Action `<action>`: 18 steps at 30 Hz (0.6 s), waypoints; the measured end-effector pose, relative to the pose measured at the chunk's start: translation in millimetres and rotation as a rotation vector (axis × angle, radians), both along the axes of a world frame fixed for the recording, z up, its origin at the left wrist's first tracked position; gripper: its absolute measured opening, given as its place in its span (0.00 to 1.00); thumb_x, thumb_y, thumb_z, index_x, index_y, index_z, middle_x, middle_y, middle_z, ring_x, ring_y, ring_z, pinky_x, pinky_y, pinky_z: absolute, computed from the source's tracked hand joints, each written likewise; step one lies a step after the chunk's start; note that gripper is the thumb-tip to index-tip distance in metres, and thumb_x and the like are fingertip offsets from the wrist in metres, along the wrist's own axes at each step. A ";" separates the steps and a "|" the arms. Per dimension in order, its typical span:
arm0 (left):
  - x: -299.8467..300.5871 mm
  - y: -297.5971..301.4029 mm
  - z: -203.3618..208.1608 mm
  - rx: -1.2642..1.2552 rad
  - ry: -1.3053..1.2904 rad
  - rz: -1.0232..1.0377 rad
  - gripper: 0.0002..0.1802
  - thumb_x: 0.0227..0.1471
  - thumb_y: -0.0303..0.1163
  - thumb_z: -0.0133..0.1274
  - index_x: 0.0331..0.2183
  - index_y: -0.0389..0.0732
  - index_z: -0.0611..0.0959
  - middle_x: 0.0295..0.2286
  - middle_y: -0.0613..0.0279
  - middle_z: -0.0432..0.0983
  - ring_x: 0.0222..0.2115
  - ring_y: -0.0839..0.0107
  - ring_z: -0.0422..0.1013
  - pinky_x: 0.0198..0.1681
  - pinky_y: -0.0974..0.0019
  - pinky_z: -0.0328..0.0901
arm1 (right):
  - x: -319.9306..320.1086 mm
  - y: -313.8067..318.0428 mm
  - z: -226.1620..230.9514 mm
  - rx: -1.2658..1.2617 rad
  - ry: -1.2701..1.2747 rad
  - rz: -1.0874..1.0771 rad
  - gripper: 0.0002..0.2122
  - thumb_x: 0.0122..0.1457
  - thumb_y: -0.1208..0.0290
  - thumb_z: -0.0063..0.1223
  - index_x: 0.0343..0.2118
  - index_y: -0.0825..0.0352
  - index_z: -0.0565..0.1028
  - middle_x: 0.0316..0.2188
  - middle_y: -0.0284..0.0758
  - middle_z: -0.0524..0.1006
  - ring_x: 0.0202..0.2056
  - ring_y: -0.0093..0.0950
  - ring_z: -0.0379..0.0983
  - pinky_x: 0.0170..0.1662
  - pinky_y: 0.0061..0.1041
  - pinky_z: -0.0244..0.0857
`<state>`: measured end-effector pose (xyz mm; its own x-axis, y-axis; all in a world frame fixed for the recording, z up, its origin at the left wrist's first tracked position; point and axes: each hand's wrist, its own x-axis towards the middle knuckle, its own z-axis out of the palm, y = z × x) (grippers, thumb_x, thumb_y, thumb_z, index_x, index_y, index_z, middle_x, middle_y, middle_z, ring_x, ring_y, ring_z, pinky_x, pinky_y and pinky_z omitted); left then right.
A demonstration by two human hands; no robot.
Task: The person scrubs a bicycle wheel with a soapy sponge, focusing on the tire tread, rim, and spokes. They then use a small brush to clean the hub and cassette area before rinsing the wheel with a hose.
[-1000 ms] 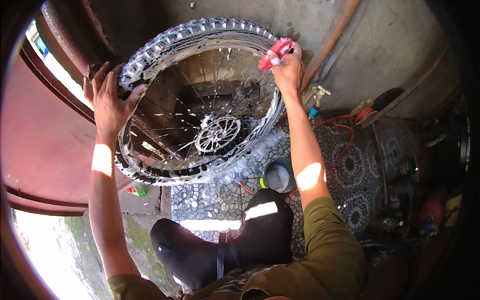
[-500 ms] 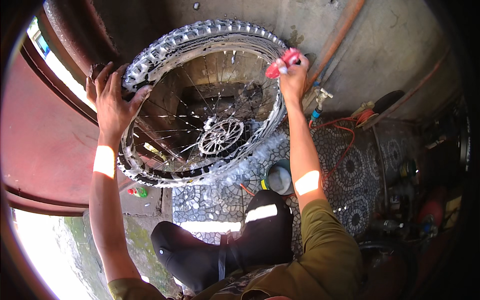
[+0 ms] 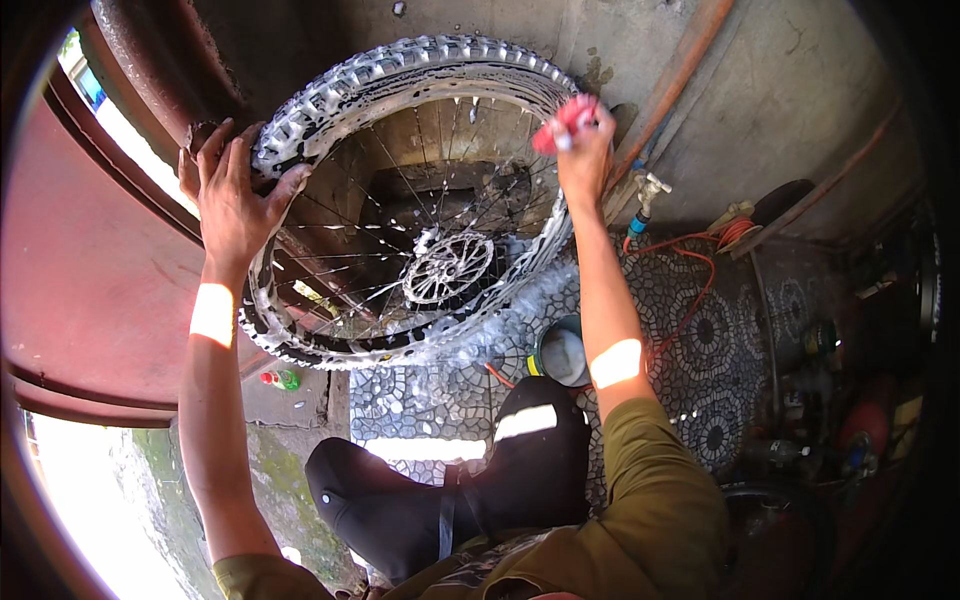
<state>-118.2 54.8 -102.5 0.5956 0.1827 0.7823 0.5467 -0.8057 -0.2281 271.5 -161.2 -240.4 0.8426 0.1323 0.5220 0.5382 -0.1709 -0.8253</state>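
A bicycle wheel [image 3: 400, 75] with a knobby black tyre stands tilted in front of me, coated in white suds. Its disc brake rotor [image 3: 449, 269] shows at the hub, also foamy. My left hand [image 3: 235, 195] grips the tyre at its left side, thumb on the near face and fingers behind. At the wheel's upper right, my right hand [image 3: 586, 165] is closed on a red scrub brush [image 3: 568, 124], pressed to the tyre's sidewall. The brush is slightly blurred, and its bristles are hard to make out.
A bucket of sudsy water [image 3: 562, 357] stands on the patterned tile floor by my right forearm. A tap [image 3: 652, 188] with an orange hose [image 3: 690, 243] is on the right. A small green bottle [image 3: 285, 380] lies at the left, near a red metal panel [image 3: 95, 270].
My right hand and the brush have shifted very slightly on the upper right of the tyre. The left hand keeps its hold, and the whole view has moved a little.
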 end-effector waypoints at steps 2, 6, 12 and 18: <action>14.2 -4.6 0.0 0.025 -0.007 -0.033 0.40 0.50 0.61 0.70 0.55 0.42 0.83 0.48 0.52 0.84 0.63 0.54 0.67 0.72 0.41 0.44 | 40.4 -33.8 -91.0 -0.087 0.067 -0.234 0.38 0.54 0.52 0.75 0.61 0.67 0.68 0.45 0.53 0.82 0.49 0.52 0.80 0.55 0.45 0.72; 43.6 10.9 -23.1 0.035 -0.075 -0.135 0.40 0.52 0.63 0.67 0.56 0.44 0.83 0.53 0.47 0.80 0.62 0.53 0.67 0.71 0.40 0.45 | 101.6 -183.9 -178.6 -0.481 0.194 -0.109 0.35 0.52 0.52 0.75 0.60 0.64 0.74 0.45 0.50 0.84 0.48 0.49 0.82 0.52 0.44 0.74; 4.7 18.8 -13.2 0.116 -0.021 -0.058 0.39 0.54 0.62 0.66 0.57 0.44 0.83 0.54 0.47 0.80 0.64 0.52 0.65 0.71 0.39 0.46 | -20.7 -218.1 -156.1 -1.037 0.630 0.766 0.30 0.50 0.61 0.70 0.58 0.64 0.80 0.44 0.42 0.86 0.41 0.32 0.84 0.46 0.33 0.78; 14.9 18.4 -9.6 0.098 -0.008 -0.086 0.40 0.54 0.62 0.66 0.57 0.44 0.82 0.54 0.47 0.79 0.65 0.51 0.64 0.71 0.40 0.46 | -81.3 -201.7 -271.4 -1.630 0.528 0.349 0.17 0.61 0.60 0.62 0.48 0.64 0.86 0.56 0.46 0.82 0.57 0.44 0.80 0.60 0.42 0.74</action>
<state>-103.4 73.2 -112.2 0.5996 0.0539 0.7985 0.4790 -0.8235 -0.3041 190.2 -362.9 -511.8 0.6840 0.3928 -0.6147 0.4802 -0.8768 -0.0259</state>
